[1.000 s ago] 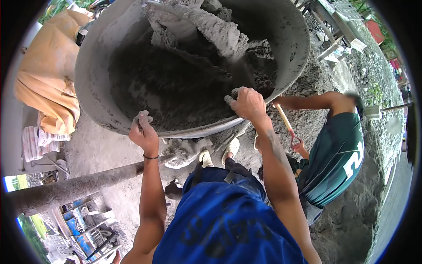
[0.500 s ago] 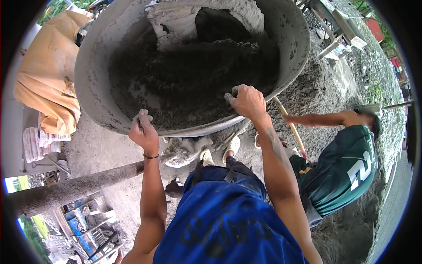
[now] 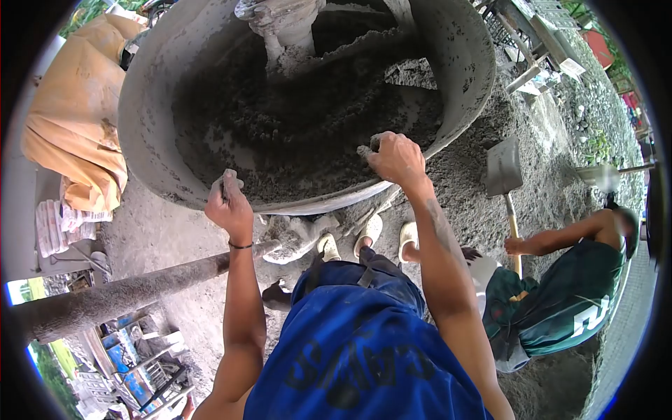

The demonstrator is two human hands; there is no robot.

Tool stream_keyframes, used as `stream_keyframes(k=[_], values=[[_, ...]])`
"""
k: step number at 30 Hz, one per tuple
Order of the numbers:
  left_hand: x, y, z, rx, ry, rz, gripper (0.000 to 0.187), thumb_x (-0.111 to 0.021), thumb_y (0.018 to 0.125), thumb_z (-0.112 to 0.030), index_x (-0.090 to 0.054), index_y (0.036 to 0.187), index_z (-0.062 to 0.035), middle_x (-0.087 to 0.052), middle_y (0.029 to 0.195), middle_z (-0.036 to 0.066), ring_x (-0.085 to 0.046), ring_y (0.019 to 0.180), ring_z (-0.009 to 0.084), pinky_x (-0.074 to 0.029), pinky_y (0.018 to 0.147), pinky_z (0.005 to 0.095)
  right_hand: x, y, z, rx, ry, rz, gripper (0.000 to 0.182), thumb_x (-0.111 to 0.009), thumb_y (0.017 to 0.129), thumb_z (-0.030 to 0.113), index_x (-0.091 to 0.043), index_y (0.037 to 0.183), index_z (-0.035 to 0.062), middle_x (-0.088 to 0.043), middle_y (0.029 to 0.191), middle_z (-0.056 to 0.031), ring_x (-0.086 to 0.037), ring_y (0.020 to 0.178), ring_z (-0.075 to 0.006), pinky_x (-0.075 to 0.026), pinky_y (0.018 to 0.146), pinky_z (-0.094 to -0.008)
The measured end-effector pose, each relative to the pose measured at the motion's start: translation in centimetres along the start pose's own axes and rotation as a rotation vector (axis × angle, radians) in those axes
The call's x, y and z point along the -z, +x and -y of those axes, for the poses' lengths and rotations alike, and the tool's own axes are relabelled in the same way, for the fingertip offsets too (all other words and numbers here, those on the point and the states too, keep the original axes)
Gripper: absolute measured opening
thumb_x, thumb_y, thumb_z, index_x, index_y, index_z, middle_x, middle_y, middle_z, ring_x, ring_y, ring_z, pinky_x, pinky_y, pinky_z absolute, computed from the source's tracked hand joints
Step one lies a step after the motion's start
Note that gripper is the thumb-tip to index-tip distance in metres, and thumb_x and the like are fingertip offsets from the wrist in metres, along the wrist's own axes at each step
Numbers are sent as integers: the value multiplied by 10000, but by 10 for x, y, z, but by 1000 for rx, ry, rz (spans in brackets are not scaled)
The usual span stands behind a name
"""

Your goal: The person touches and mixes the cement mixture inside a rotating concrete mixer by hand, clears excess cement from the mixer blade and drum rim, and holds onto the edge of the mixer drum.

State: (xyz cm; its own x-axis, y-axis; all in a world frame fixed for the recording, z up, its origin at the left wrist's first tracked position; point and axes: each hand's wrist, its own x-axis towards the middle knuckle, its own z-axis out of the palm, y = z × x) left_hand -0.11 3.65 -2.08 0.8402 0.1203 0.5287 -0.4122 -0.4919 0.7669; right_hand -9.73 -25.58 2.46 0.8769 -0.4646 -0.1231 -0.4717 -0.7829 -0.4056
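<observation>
A big round mixer drum holds dark, wet-looking cement mix. Inside stands a mortar-crusted mixing arm. At the drum's near left rim is my left hand, fingers curled together and grey with mortar. My right hand bends over the near right rim, its fingers curled inward above the mix. Whether either hand grips the rim or a bit of mix is hidden.
On the right a co-worker in a green shirt holds a shovel over a grey sand heap. A thick pole crosses at lower left. An orange tarp and stacked bags are at left.
The mixing arm inside the drum has turned, uncovering a pale patch at right. The co-worker has moved right, and the shovel's blade has come into view. My hands have hardly moved.
</observation>
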Motion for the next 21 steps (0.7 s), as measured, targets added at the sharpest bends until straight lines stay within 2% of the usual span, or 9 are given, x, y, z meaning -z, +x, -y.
stream_keyframes(k=[12, 15, 17, 21], values=[[-1, 1, -5, 47, 18, -13, 207, -653, 928, -151, -708, 869, 40, -687, 660, 113, -645, 567, 177, -472, 538, 302, 0, 2, 1, -9, 1, 17, 435, -699, 836, 406, -719, 1070, 39, -703, 1005, -224, -664, 1004, -375, -513, 887, -454], [-1, 2, -7, 51, 14, -18, 200, -660, 921, -149, -710, 865, 36, -684, 650, 111, -641, 561, 171, -472, 536, 296, 1, 2, 2, -33, 7, 79, 436, -695, 840, 410, -719, 1073, 42, -704, 1001, -223, -663, 1006, -375, -512, 891, -454], [-2, 1, -5, 35, 5, -18, 195, -663, 918, -149, -711, 867, 34, -686, 657, 112, -641, 562, 166, -473, 534, 293, -5, 2, -1, -14, 9, -19, 440, -692, 842, 423, -722, 1070, 48, -707, 992, -219, -663, 1004, -375, -513, 892, -451], [-2, 1, -2, 41, -2, -28, 188, -667, 915, -145, -712, 868, 32, -688, 665, 111, -640, 563, 159, -472, 530, 287, -4, 3, 2, -10, 14, -6, 443, -692, 841, 435, -727, 1053, 47, -708, 990, -215, -665, 997, -374, -516, 887, -451]])
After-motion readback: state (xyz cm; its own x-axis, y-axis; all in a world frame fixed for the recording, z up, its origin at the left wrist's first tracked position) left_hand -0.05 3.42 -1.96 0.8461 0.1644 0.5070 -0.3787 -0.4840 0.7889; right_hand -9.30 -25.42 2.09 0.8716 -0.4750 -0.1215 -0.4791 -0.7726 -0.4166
